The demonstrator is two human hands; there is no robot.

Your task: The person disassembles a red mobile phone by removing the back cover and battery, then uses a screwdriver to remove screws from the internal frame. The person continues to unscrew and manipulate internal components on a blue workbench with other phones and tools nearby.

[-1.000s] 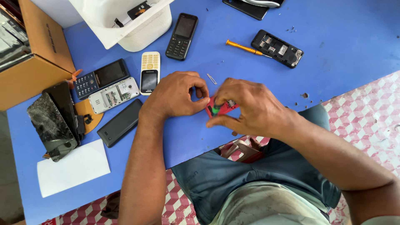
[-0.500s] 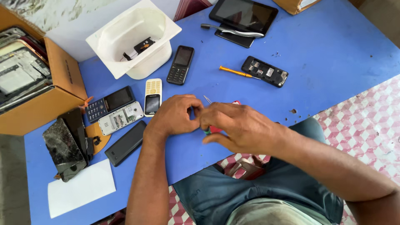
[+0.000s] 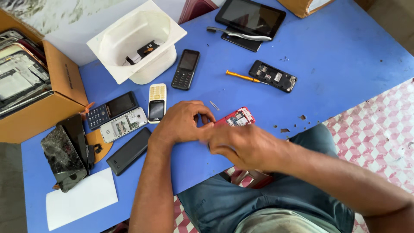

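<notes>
A small red phone (image 3: pixel 236 117) with its back off and circuit board showing lies on the blue table (image 3: pixel 336 60). My left hand (image 3: pixel 183 123) rests on the table just left of it, fingers curled and pinching at its near end. Blurred by motion, my right hand (image 3: pixel 243 144) covers the phone's lower part, its fingertips meeting those of the left. Which hand truly grips the phone is hard to see. A tiny silvery part (image 3: pixel 214 105) lies just above my left hand.
An orange screwdriver (image 3: pixel 242 77) and an opened black phone (image 3: pixel 272 76) lie further back. Several keypad phones (image 3: pixel 156 102) and cracked screens (image 3: pixel 64 153) lie left, by a cardboard box (image 3: pixel 39 86), a white tub (image 3: pixel 138 41), a tablet (image 3: pixel 250 17) and white paper (image 3: pixel 82 198).
The view has tilted up and moved closer. My hands have lowered the red phone onto the table; more of its open back now shows. My right hand slid left over it.
</notes>
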